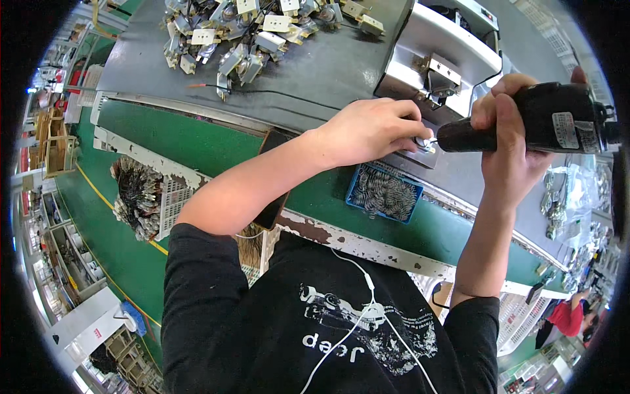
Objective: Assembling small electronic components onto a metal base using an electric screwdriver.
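My right hand [510, 125] is wrapped round a black electric screwdriver [558, 118], which lies almost level with its tapered nose pointing left. The screwdriver's tip meets a small shiny metal part [425, 143] at the near edge of a metal fixture [420, 85]. My left hand [377, 128] pinches that part with thumb and fingers, which hide much of it. Inside the fixture sits a block with a pale plate [445, 68]. A dark cable [289, 96] runs along the grey bench toward my left hand.
Metal and cream-coloured assemblies [243, 39] lie heaped at the bench's far left. Below my hands, a blue tray [350, 190] holds many small metal pieces. A white crate [174, 205] with bundled wires stands at left. Bagged parts [577, 197] lie at right; a person in red [567, 320] is beyond.
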A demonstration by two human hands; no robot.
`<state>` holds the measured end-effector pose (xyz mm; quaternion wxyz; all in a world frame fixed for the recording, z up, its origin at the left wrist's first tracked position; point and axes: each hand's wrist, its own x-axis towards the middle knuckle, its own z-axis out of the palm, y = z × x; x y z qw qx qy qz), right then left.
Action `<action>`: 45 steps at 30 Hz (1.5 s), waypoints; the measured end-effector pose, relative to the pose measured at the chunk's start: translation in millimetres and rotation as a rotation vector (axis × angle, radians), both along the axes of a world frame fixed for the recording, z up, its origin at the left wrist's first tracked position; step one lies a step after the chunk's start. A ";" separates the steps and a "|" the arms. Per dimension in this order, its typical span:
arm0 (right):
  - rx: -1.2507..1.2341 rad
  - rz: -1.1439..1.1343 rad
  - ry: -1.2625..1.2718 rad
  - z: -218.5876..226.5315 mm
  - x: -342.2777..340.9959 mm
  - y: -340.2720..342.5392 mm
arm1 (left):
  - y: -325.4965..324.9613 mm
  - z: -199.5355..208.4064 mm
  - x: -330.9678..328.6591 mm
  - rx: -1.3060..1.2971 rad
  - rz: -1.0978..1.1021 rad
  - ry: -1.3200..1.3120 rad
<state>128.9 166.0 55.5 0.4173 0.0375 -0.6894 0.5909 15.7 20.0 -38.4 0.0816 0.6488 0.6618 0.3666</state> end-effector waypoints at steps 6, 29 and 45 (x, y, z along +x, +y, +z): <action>-0.035 0.343 0.115 3.0 2.1 16.7 | -0.6 1.5 0.9 0.016 -0.001 0.049; 0.091 -0.153 0.125 43.4 30.2 8.4 | 64.4 77.6 -53.7 0.545 0.322 0.372; -0.120 -0.077 0.067 7.8 -12.8 -22.1 | 1.3 5.6 -0.4 -0.122 0.055 0.032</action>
